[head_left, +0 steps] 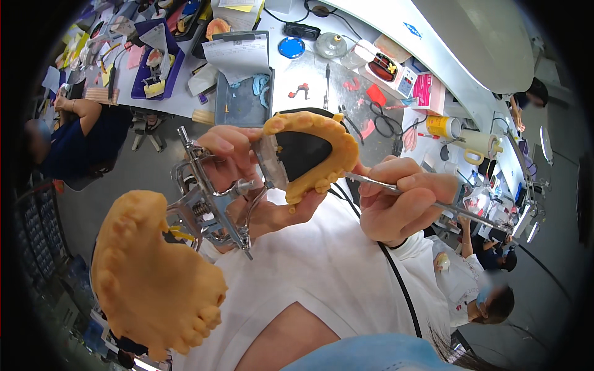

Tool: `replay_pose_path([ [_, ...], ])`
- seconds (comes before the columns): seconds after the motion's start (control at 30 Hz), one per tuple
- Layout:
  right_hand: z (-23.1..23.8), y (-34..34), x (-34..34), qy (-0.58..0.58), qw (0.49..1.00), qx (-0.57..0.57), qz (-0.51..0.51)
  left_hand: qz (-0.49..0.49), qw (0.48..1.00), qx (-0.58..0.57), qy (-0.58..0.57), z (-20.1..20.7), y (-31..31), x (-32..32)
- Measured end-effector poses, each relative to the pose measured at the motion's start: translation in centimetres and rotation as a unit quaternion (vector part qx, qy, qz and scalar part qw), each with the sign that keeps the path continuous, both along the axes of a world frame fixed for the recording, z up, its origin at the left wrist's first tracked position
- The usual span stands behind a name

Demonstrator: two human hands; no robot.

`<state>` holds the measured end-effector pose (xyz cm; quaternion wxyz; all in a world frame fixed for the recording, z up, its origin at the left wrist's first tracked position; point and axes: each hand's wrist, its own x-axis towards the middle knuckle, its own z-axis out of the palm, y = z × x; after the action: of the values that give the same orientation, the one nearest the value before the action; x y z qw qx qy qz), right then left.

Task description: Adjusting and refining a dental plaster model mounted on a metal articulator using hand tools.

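Observation:
My left hand (275,216) is closed around a metal dental articulator (213,195), which is swung wide open. A horseshoe-shaped yellow-tan tooth cast (339,148) is attached at its right end, with a whitish translucent piece (272,162) at the cast's left side. The other tan tooth cast (145,266) hangs off the articulator at lower left, nearer to me. In a pen-like grip my right hand (405,201) pinches a thin metal hand instrument (467,213). Its tip lies at the right edge of the horseshoe cast; whether it touches I cannot tell.
Beyond my hands, the workbench holds a grey tray (241,102) with papers and blue pieces, a purple box (158,74), a blue round lid (291,47), a glass burner (330,46) and red wax scraps (375,95). A black cable (402,284) crosses my shirt. Other people sit nearby on both sides.

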<state>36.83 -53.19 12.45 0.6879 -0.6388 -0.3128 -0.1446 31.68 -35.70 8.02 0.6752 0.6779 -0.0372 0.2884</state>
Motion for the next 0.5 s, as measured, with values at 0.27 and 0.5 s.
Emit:
replay_pose_path([
  [0.27, 0.2, 0.3, -0.3, 0.012, 0.998, 0.054, -0.009, -0.006, 0.999, -0.023, -0.039, -1.8, 0.4, -0.3],
  [0.5, 0.5, -0.8, -0.5, 0.047, 0.995, 0.034, 0.076, -0.007, 0.997, 0.048, -0.068, 0.1, -0.6, 0.4],
])
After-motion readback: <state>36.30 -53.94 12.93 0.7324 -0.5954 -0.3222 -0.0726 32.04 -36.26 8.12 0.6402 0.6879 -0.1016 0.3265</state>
